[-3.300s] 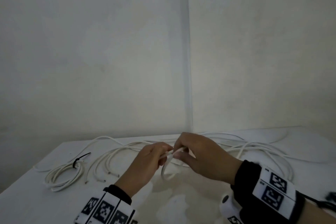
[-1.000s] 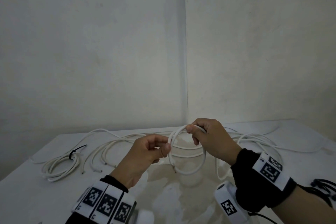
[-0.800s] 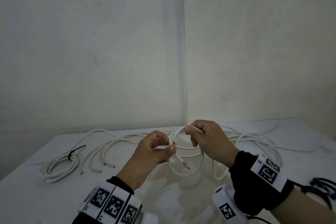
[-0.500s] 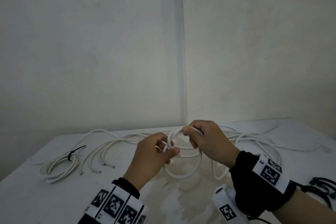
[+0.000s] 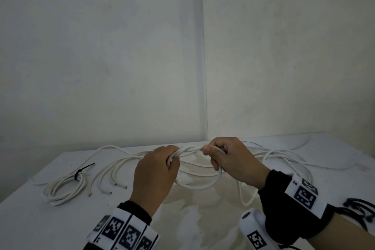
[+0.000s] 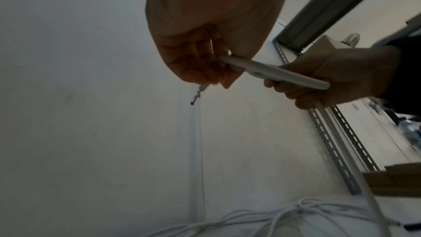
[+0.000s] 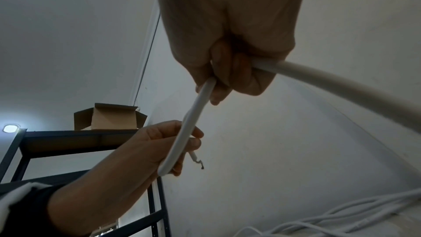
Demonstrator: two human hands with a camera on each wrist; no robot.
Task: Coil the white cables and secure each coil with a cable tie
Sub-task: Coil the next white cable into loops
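Since half a second ago, both hands have been drawn slightly apart, and the loop of white cable [image 5: 197, 185] between them has been flattened and widened. The left hand [image 5: 156, 174] is held above the desk [image 5: 30, 219] with its back toward the head camera, fingers curled around the loop's left side; in the left wrist view the cable's bare stripped end [image 6: 197, 95] is seen protruding below those fingers. The right hand [image 5: 233, 160] is raised to the right at about the same height, its thumb and curled fingers pinching the loop's top. The loop hangs below and between the hands, above the desk. A finished coil [image 5: 65, 189] bound with a black cable tie [image 5: 82, 170] lies at far left, and loose cables [image 5: 284, 158] are spread behind.
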